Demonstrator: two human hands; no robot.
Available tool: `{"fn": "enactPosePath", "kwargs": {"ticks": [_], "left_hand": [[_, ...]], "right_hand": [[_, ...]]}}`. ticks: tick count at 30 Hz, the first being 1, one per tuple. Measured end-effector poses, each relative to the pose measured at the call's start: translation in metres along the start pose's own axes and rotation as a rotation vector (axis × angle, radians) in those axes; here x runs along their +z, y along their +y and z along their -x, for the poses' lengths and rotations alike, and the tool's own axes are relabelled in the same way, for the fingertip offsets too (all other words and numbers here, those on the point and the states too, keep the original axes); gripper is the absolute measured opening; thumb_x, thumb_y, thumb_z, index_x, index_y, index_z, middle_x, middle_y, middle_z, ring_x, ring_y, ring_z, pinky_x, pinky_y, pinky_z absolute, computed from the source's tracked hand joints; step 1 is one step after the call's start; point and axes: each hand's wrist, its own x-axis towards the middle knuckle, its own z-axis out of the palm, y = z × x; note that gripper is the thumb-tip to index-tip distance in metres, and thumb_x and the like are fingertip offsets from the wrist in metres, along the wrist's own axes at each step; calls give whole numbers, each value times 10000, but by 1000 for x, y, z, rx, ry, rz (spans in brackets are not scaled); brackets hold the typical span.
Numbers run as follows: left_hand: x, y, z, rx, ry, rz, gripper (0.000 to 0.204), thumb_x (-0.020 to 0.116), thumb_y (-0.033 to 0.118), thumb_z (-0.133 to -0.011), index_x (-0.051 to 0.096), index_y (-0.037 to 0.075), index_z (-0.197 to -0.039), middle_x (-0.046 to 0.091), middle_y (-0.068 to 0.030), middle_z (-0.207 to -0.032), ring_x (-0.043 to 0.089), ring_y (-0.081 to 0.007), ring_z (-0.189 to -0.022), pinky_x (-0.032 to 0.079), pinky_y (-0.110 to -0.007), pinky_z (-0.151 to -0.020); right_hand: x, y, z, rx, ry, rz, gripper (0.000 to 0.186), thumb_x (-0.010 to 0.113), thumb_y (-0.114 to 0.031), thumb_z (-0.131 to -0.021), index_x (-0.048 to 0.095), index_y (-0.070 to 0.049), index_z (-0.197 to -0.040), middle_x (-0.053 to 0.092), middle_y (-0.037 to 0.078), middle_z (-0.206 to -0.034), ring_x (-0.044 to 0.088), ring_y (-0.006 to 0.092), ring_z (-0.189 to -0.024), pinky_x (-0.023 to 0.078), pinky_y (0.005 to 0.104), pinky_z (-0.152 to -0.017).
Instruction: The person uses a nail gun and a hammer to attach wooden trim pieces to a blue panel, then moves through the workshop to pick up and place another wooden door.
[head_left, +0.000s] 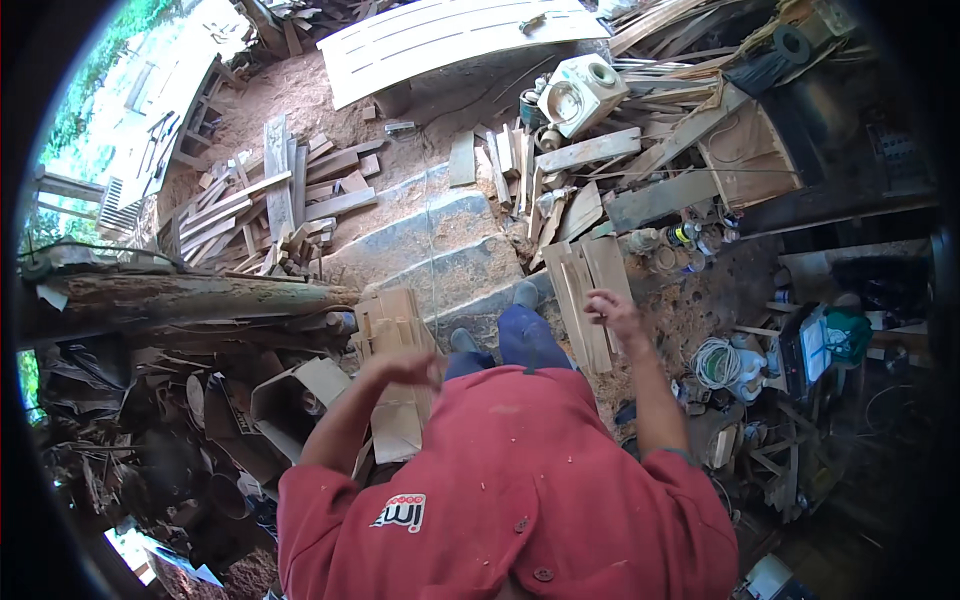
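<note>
My left hand [412, 368] hangs beside my body, over light wooden boards [397, 425] stacked on the left. Its fingers are blurred and point inward, so whether they are closed does not show. To the right, my right hand [616, 315] is raised over a pair of long pale planks [580, 300]. Loosely bent, its fingers stand apart with nothing visible between them. I cannot tell whether it touches the planks. Between the two stacks are my legs in blue trousers [527, 338].
Ahead lies sawdust-strewn ground [455, 245]. Wood offcuts [290, 200] are heaped at the far left, near a white slatted panel [450, 45]. A cream machine housing [583, 97] stands among scrap. A thick log [190, 305] juts in from the left; coiled cable [716, 363] lies right.
</note>
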Motion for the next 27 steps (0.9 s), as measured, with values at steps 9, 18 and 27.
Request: {"fn": "enactPosePath", "kwargs": {"ticks": [9, 18, 27], "left_hand": [[-116, 162, -78, 330, 286, 409, 452, 560, 327, -941, 507, 84, -1318, 548, -134, -1297, 542, -238, -1156, 401, -345, -1006], [-179, 111, -107, 592, 154, 469, 462, 511, 340, -960, 533, 23, -1295, 510, -163, -1338, 440, -281, -1279, 323, -380, -1074], [-318, 93, -26, 1432, 12, 121, 511, 541, 386, -930, 546, 6, -1271, 472, -250, -1345, 356, -447, -1312, 239, -569, -1052]], "right_hand": [[-99, 226, -100, 20, -353, 1271, 208, 611, -210, -830, 713, -68, -944, 683, 74, -806, 650, 153, -774, 533, 300, -653], [-118, 165, -198, 250, 19, 713, 249, 606, -180, -806, 689, -52, -1003, 671, 58, -771, 625, 140, -650, 503, 276, -553], [-28, 133, -402, 164, -23, 853, 359, 597, -256, -806, 665, -58, -1097, 684, 105, -804, 649, 193, -690, 512, 317, -602]]}}
